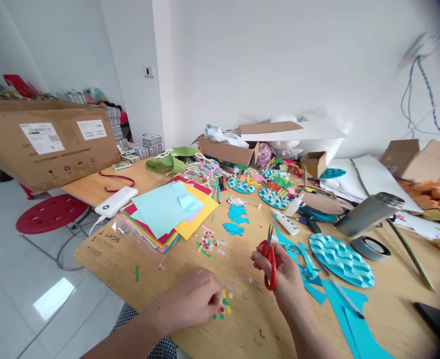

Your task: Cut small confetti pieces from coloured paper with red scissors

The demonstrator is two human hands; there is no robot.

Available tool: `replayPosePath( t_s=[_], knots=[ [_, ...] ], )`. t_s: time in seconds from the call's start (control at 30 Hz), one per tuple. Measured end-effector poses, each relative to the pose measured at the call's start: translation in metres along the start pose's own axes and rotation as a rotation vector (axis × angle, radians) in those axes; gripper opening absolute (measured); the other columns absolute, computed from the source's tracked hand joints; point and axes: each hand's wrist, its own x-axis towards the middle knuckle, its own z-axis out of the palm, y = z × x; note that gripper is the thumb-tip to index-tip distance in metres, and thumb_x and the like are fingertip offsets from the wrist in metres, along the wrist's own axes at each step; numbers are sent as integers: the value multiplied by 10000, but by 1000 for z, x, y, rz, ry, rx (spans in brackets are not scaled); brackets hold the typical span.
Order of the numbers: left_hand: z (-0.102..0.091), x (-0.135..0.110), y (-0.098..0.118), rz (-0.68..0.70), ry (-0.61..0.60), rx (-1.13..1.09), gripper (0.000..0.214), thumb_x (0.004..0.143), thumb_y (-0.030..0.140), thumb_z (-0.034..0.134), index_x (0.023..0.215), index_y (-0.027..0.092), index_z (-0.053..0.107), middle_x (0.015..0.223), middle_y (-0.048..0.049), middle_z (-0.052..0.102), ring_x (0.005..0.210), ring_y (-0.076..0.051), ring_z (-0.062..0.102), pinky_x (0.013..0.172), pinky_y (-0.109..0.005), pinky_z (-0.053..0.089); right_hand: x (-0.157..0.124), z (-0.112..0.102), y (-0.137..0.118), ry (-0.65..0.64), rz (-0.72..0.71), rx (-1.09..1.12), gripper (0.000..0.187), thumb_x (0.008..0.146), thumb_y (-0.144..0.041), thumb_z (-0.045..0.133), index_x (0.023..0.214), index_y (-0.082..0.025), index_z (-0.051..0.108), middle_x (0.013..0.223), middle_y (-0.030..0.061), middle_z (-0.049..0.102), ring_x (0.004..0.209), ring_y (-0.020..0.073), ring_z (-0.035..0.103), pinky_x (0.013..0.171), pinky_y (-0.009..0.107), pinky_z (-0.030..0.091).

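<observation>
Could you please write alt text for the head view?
A person's right hand holds red-handled scissors over a wooden table; the left hand is beside small coloured dots. Beyond lie blue fish cutouts and stacked coloured paper.

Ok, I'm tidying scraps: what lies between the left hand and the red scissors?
In the head view: coloured paper dots beside the left hand, then scattered small scraps nearer the red scissors.

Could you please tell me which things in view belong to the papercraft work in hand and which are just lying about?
Likely part of the work:
- red scissors, held in the right hand
- small paper bits, beside the left hand
- coloured sheets

Apparently just lying about:
- metal flask
- white power bank
- large carton
</observation>
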Motion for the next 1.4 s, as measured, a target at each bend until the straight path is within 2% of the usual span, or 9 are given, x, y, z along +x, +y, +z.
replayPosePath(
  t_s=[0.2, 0.37, 0.6, 0.8, 0.9, 1.1, 1.27, 1.4],
  knots=[
    [-9, 0, 0, -46, -28, -89, 129, 698, 148, 528, 735, 198, 641, 711, 15, 661, 649, -119, 565, 574, -204, 360, 0, 0, -1, 4, 4, 27, 272, 650, -344, 697, 777, -181, 522, 681, 0, 575, 613, 146, 538, 576, 265, 437],
    [-12, 2, -5, -84, 13, -71, 171, 687, 137, 537, 758, 200, 678, 728, 0, 685, 664, -135, 585, 594, -221, 371, 0, 4, -2, 70, 5, 57, 301, 592, -349, 727, 748, -175, 537, 654, 6, 586, 572, 141, 540, 527, 251, 432],
    [-13, 4, -18, -1, -3, -161, 263, 763, 177, 477, 916, 218, 687, 902, -34, 702, 781, -156, 623, 688, -240, 411, 0, 4, -1, 79, 5, 54, 311, 578, -360, 733, 737, -176, 540, 651, 0, 580, 590, 149, 552, 525, 249, 432],
    [-15, 9, -25, -97, 39, -209, 178, 699, 159, 519, 802, 177, 664, 749, -24, 686, 659, -133, 592, 581, -208, 396, 2, -1, 3, 28, 25, 4, 286, 646, -362, 703, 788, -179, 535, 711, 6, 570, 634, 153, 548, 562, 263, 440],
    [-12, 10, -21, -60, 6, -247, 182, 677, 112, 507, 777, 172, 646, 734, -11, 673, 646, -114, 583, 585, -192, 394, 3, -2, 5, 8, 34, -14, 274, 670, -366, 689, 796, -181, 530, 720, 3, 562, 640, 148, 546, 573, 262, 448],
    [-10, 9, -7, -54, -7, -285, 182, 697, 144, 540, 824, 187, 662, 735, -9, 684, 663, -124, 600, 626, -201, 406, 3, -5, 6, 17, 55, -20, 275, 677, -371, 685, 797, -181, 526, 728, 7, 572, 662, 157, 562, 599, 265, 462],
    [-14, 2, 2, 21, -3, -146, 242, 762, 127, 461, 835, 226, 669, 747, -18, 671, 712, -155, 593, 642, -231, 389, 6, -4, 8, 41, 74, -2, 311, 633, -372, 718, 782, -177, 527, 717, 15, 584, 647, 163, 567, 579, 257, 460],
    [-1, -3, 8, 67, 0, -27, 211, 730, 75, 469, 765, 194, 639, 702, -28, 628, 668, -153, 561, 601, -229, 371, 8, -5, 10, 55, 98, 3, 317, 625, -373, 723, 783, -180, 526, 717, 12, 583, 649, 163, 561, 584, 254, 452]
  ],
)
